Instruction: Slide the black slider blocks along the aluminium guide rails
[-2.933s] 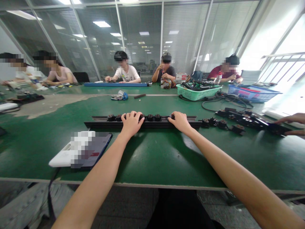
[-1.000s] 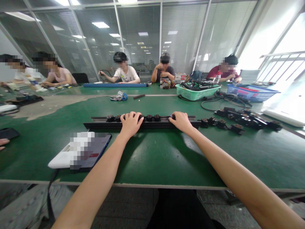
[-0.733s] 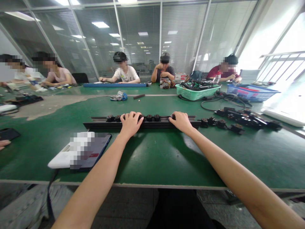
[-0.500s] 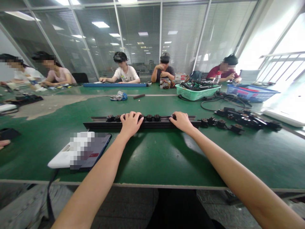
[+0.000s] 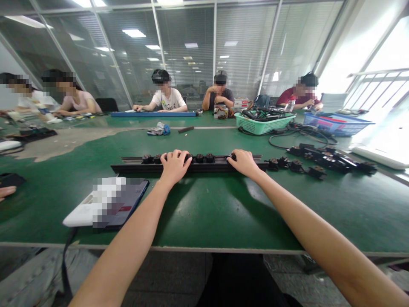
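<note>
A long black channel-shaped rail (image 5: pixel 211 167) lies crosswise on the green table in front of me, with several small black socket-like modules (image 5: pixel 200 158) seated in a row along it. My left hand (image 5: pixel 175 164) reaches over the rail left of its middle, fingers curled down around one black module that shows between thumb and forefinger. Toward the rail's right part, my right hand (image 5: pixel 242 161) pinches another black module (image 5: pixel 230 157), mostly hidden by the fingers. Between the two hands, two modules stand uncovered in the channel.
Loose black modules (image 5: pixel 296 165) lie right of the rail. A phone (image 5: pixel 128 204) and a white device (image 5: pixel 79 213) lie at near left. Farther back are a grey-blue glove (image 5: pixel 159 129), a green basket (image 5: pixel 265 123) with cables and a blue basket (image 5: pixel 338 123). Several people sit around the table.
Both hands stay in the same places on the rail and its modules. The view shifts very slightly; nothing else visibly moves.
</note>
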### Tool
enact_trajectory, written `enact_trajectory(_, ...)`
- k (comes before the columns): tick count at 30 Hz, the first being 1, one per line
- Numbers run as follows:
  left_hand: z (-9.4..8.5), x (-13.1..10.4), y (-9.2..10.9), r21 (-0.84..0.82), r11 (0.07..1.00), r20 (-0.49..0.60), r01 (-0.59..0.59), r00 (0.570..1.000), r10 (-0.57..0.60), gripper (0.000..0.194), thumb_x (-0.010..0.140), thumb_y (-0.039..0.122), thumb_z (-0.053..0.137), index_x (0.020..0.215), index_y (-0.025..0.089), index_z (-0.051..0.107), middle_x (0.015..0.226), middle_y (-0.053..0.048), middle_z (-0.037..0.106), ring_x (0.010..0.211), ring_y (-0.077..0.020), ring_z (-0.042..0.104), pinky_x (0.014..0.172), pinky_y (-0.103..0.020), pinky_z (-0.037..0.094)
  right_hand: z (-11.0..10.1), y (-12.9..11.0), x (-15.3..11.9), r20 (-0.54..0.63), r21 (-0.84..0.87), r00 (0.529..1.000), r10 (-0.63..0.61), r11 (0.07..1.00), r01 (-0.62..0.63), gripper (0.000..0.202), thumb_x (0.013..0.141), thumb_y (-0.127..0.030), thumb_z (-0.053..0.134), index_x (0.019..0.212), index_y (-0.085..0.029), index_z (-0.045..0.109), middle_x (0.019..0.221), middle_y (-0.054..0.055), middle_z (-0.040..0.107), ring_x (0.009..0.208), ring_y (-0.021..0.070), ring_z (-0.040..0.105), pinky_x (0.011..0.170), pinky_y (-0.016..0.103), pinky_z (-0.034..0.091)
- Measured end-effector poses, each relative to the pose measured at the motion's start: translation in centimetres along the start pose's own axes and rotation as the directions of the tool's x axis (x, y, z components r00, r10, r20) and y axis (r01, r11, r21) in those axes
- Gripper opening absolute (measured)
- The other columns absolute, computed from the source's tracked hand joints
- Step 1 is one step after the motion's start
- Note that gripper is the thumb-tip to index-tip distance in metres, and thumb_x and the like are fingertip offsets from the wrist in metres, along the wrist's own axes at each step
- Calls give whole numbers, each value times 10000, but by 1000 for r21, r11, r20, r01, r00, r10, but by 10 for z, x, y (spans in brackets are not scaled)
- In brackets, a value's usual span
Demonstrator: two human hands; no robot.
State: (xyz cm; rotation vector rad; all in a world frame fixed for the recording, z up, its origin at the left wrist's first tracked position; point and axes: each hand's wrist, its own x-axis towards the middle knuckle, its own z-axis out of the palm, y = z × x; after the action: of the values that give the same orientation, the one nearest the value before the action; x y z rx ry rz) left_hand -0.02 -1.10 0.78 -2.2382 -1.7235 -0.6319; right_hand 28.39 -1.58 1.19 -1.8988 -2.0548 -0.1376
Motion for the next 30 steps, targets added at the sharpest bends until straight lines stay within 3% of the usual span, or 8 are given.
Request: enact_trajectory(30, 0, 0, 0, 8, 1000, 1, 1, 1000, -1, 384, 1041, 469, 394, 1280, 288, 635, 1304, -109, 605, 1226, -322, 509, 1139, -536, 241, -2, 0, -3, -15, -11, 1000, 5, 1000, -5, 302, 1001, -359, 478, 1077, -146, 679, 1117, 150, 741, 1089, 290, 653, 914, 366, 379)
